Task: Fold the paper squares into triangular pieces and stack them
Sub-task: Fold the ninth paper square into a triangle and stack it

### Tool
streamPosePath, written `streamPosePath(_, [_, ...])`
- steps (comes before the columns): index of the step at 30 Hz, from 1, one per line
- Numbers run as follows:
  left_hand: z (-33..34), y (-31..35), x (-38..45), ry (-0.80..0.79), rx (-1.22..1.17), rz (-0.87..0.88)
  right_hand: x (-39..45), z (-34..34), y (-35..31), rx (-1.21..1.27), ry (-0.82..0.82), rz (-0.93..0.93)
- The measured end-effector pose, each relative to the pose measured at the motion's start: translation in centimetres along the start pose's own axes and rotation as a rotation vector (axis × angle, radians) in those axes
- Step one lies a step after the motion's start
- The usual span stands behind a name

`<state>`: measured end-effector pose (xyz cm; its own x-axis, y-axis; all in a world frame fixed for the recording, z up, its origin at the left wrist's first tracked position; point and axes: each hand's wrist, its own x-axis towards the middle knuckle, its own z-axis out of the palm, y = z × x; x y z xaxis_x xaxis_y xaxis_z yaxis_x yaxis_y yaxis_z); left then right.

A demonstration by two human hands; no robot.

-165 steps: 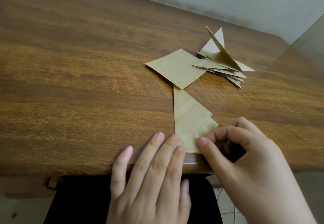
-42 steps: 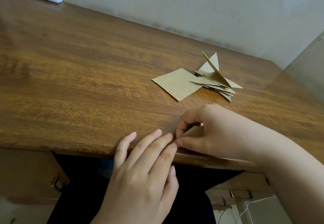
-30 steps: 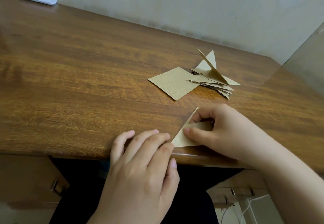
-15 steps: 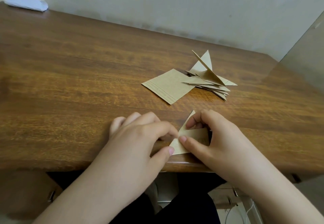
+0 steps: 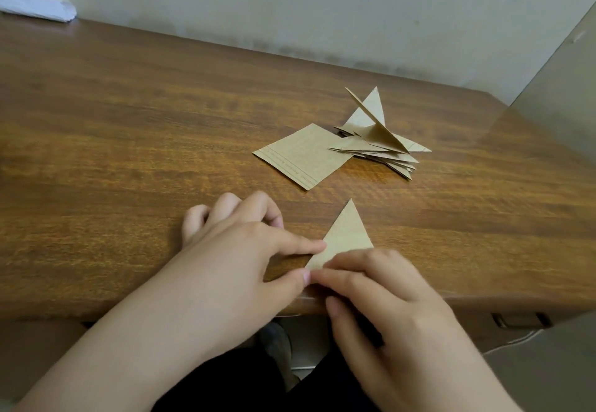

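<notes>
Nearest us, at the front edge of the wooden desk [image 5: 135, 160], both hands work one folded paper triangle [image 5: 346, 234]. Our left hand [image 5: 232, 263] has its index fingertip and thumb tip on the triangle's left corner and slanted edge, its other fingers curled on the wood; whether it pinches the paper or merely presses it we cannot tell. Our right hand [image 5: 380, 298] lies over the triangle's near base with curled fingers bearing down on it, apparently sharpening the crease (the base itself is hidden beneath them).

The triangle lies flat, its apex pointing away from us, toward the far right.

Beyond it, well apart, one unfolded paper square [image 5: 300, 156] lies flat, its right corner tucked under the stack of folded triangles [image 5: 383, 150], whose top piece stands half open.

We judge the coming move turns on this: the stack lies ahead and to the right, in line with the apex, and the right hand is the nearer one to carry the piece over.

Farthest off, a white roll [image 5: 35, 10] lies at the wall.
</notes>
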<state>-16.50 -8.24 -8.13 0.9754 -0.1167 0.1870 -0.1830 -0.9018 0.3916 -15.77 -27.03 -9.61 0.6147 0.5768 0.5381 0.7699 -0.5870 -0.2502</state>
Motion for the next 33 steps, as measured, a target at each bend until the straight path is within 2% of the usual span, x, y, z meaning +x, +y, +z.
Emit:
streamPosePath(9, [-0.3, 0.0, 0.1, -0.053, -0.032, -0.002, -1.4, -0.7, 1.6, -0.004, 0.052, 0.024])
streamPosePath(13, [-0.2, 0.1, 0.1, -0.051, -0.074, -0.007, -1.8, -1.7, 2.8, -0.012, 0.078, 0.101])
streamPosePath(20, [0.7, -0.6, -0.6, 0.039, -0.002, 0.080, -2.0, -1.9, 3.1, -0.062, -0.046, 0.117])
streamPosePath(24, [1.1, -1.0, -0.7, 0.081, 0.017, 0.174, -2.1, -1.5, 3.6, -0.064, -0.113, 0.037])
streamPosePath(28, [1.0, -0.5, -1.4, 0.170, -0.082, 0.263, -2.5, -0.9, 3.7, -0.053, -0.006, -0.023])
streamPosePath(31, [1.5, 0.1, -2.5, 0.229, -0.067, 0.324, -2.7, -0.5, 3.5, -0.030, 0.104, -0.095])
streamPosePath(33, [1.9, 0.3, -3.0, 0.272, -0.054, 0.323, -2.2, -0.7, 3.3, 0.027, 0.114, -0.105])
